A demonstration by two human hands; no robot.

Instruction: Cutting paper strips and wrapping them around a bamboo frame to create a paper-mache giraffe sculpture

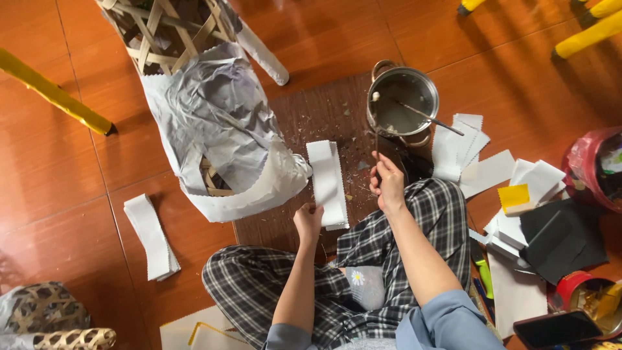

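My left hand [309,220] presses on the near end of a stack of white paper strips [327,178] lying on a dark brown board [311,116] on the floor. A thin stick [376,133] is pinched in my right hand [387,181], and it reaches up to the rim of a steel pot [403,100] holding greyish paste. A second stick or spoon [427,118] rests in the pot. To the left lies a woven bamboo frame [168,29] partly covered with crinkled white paper [220,116]. My crossed legs in plaid trousers [382,240] sit below.
Another stack of white strips [152,236] lies on the orange tile floor at left. Loose white, yellow and black paper sheets [518,194] pile at right with a red container [593,165], a tape roll [583,295] and a phone [557,327]. Yellow poles [55,94] and woven baskets [48,314] lie around.
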